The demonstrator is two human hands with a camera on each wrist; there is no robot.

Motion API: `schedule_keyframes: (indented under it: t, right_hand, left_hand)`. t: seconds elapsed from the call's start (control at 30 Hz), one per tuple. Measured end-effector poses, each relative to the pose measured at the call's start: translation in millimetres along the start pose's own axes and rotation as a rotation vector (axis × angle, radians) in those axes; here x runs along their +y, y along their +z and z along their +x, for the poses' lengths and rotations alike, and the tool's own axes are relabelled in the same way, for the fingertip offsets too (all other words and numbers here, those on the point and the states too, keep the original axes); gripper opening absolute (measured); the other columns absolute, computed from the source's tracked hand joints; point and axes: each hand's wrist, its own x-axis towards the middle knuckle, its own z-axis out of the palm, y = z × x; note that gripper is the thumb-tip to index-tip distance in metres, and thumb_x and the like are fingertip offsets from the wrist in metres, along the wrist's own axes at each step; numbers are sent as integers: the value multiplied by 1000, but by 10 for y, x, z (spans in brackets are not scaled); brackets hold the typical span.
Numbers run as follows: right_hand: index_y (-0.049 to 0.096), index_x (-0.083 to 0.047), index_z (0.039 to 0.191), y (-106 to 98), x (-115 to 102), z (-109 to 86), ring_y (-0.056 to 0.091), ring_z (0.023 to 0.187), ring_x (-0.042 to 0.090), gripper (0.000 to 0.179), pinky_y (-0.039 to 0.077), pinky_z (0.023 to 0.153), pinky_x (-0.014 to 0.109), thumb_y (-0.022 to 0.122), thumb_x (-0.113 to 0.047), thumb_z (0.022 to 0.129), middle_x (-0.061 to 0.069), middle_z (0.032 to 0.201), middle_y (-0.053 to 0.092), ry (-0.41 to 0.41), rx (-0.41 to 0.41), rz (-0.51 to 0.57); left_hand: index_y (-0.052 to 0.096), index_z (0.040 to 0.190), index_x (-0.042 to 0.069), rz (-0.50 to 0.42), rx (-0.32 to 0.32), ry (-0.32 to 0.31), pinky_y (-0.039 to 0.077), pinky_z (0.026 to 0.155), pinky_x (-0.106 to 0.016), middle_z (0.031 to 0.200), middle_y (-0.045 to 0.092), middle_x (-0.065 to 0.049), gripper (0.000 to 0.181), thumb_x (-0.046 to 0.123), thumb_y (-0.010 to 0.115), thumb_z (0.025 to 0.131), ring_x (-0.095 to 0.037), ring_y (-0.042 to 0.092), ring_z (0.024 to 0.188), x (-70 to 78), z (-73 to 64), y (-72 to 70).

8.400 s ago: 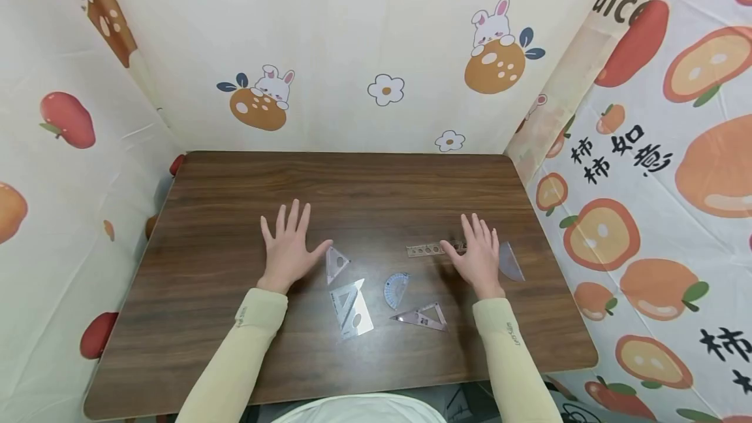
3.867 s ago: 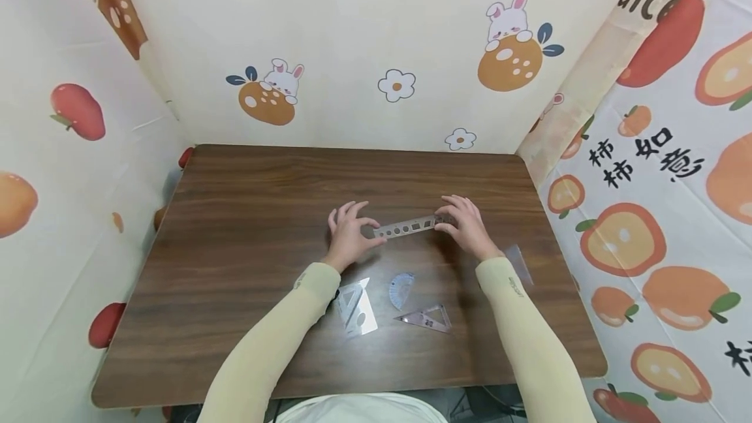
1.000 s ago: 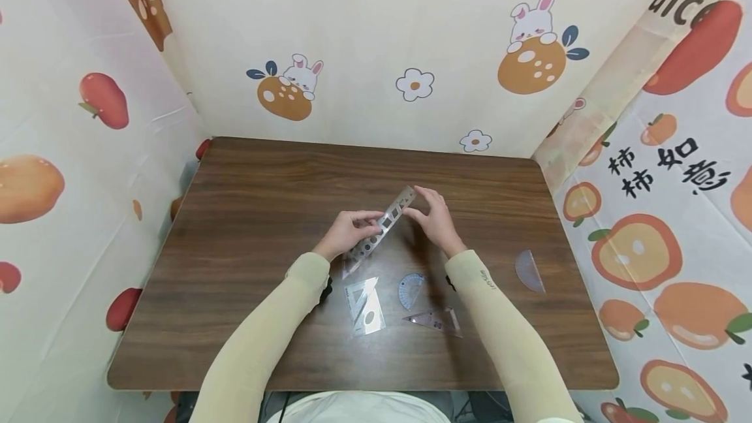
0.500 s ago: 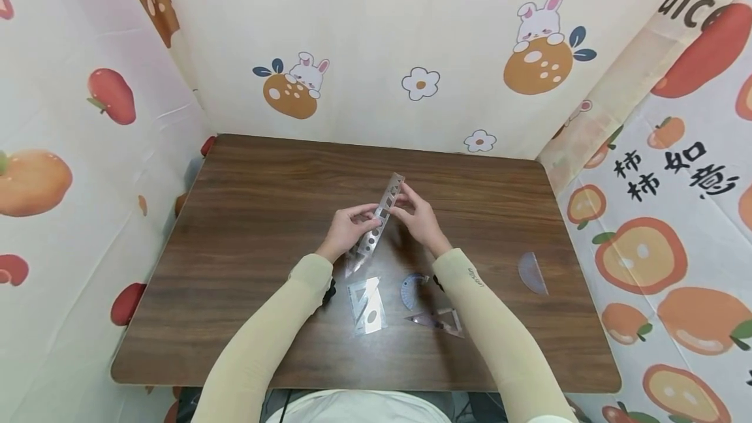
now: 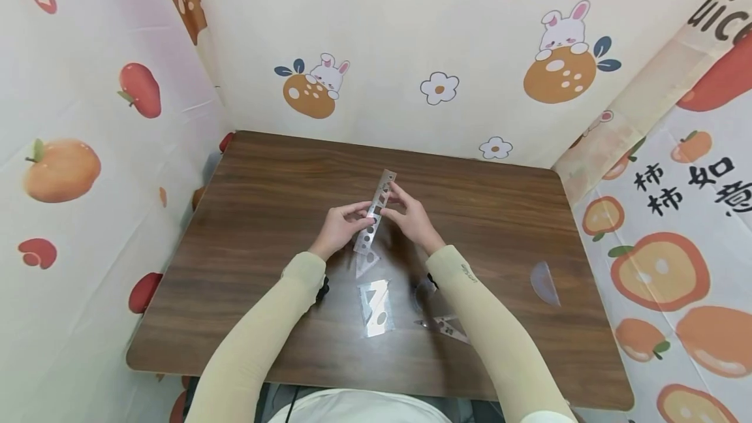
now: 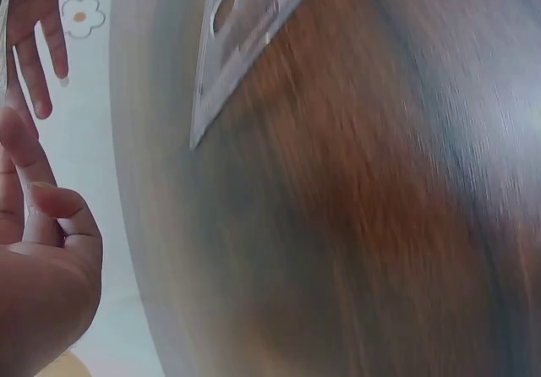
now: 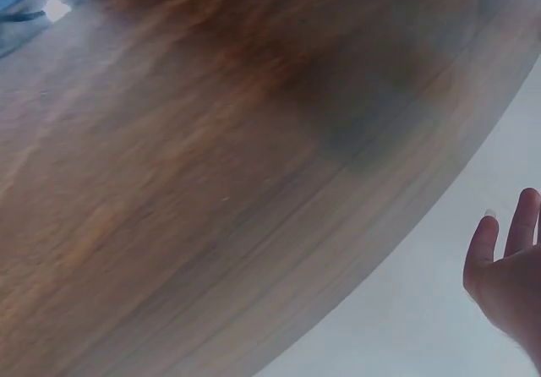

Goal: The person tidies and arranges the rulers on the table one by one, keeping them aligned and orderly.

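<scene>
A clear ruler (image 5: 376, 211) with cut-out shapes is held tilted above the table, its far end pointing to the back. My left hand (image 5: 342, 228) pinches its left edge near the middle, and my right hand (image 5: 414, 219) pinches its right edge farther up. Just below the ruler's near end lies a small clear set square (image 5: 367, 262), also seen in the left wrist view as a triangle (image 6: 241, 30) with an oval hole. In that view my left hand (image 6: 46, 267) has curled fingers. The right wrist view catches only part of my right hand (image 7: 507, 284).
On the brown table (image 5: 264, 318) lie a shiny packet-like rectangle (image 5: 376, 309) showing a triangle shape, a protractor (image 5: 422, 296) partly behind my right sleeve, and another set square (image 5: 452, 329). A second protractor (image 5: 545, 283) lies to the right. Printed cloth (image 5: 376, 31) surrounds the table.
Both hands were spread over the table; then they took up the ruler. It has turned from nearly crosswise to steeply upright in view and come leftward. The head view has shifted.
</scene>
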Motion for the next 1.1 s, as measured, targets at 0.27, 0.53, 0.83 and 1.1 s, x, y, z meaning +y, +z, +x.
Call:
schedule_keyframes:
  t: [0.27, 0.53, 0.83, 1.1]
  right_hand:
    - [31, -16, 151, 158, -112, 177, 54, 125, 25, 76, 34, 113, 46, 71, -26, 86, 6, 127, 63, -24, -69, -36]
    - [32, -15, 150, 330, -230, 342, 55, 124, 23, 79, 36, 112, 43, 73, -29, 84, 4, 124, 64, -56, -108, -47]
    - [31, -16, 151, 613, -359, 507, 52, 125, 25, 82, 35, 112, 46, 74, -29, 83, 1, 122, 62, -51, -164, -50]
    - [43, -16, 144, 940, -479, 660, 56, 118, 22, 71, 41, 107, 42, 76, -21, 81, 3, 122, 62, -76, -188, -49]
  left_hand:
    - [64, 124, 33, 40, -60, -51, 53, 77, -30, 102, 69, -2, 45, 35, 76, 81, -16, 67, 84, -14, -21, -310]
    - [60, 127, 36, 41, -111, -58, 53, 82, -34, 105, 68, 0, 52, 36, 78, 78, -15, 70, 88, -100, -31, -627]
    - [56, 132, 34, 93, -150, -93, 49, 92, -38, 111, 66, -1, 58, 33, 78, 78, -14, 69, 94, -195, -65, -1002]
    - [52, 138, 21, 134, -153, -126, 47, 87, -33, 116, 66, -8, 59, 20, 74, 84, -15, 68, 93, -107, -195, -1334]
